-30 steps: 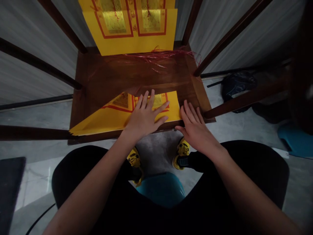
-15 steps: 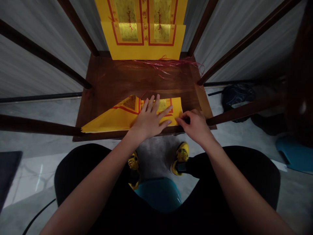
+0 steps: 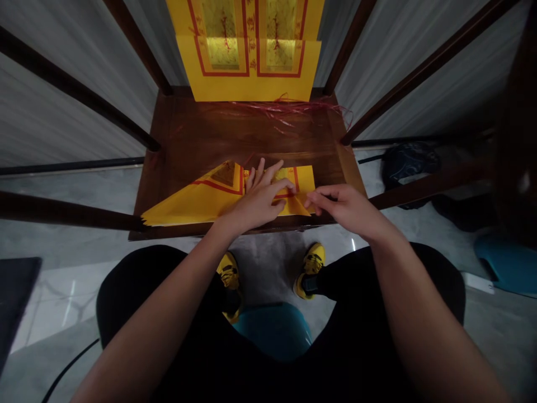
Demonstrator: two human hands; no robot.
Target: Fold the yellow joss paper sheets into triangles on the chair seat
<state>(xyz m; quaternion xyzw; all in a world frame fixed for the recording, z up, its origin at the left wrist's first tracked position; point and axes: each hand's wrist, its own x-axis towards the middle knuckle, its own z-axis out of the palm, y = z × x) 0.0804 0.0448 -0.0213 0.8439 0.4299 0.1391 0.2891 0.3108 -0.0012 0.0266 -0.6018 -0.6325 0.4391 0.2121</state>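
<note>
A sheet of yellow joss paper with red borders and gold panels lies along the near edge of a brown wooden board. Its left part is folded over at a slant. My left hand rests on the middle of the sheet with its fingers spread, the thumb and index finger pointing right. At the right end, the near corner of the paper is bent up into a small fold. My right hand is closed in a pinch at that bent edge, its fingertips touching the paper.
More yellow sheets lie overlapped at the board's far side, beside thin pink plastic strings. Dark wooden bars slope on both sides of the board. A blue stool is below me, and a dark bag sits at right.
My left thumb and index finger have bent inward. The right end of the paper now has a raised fold, and my right hand has turned and shifted slightly right.
</note>
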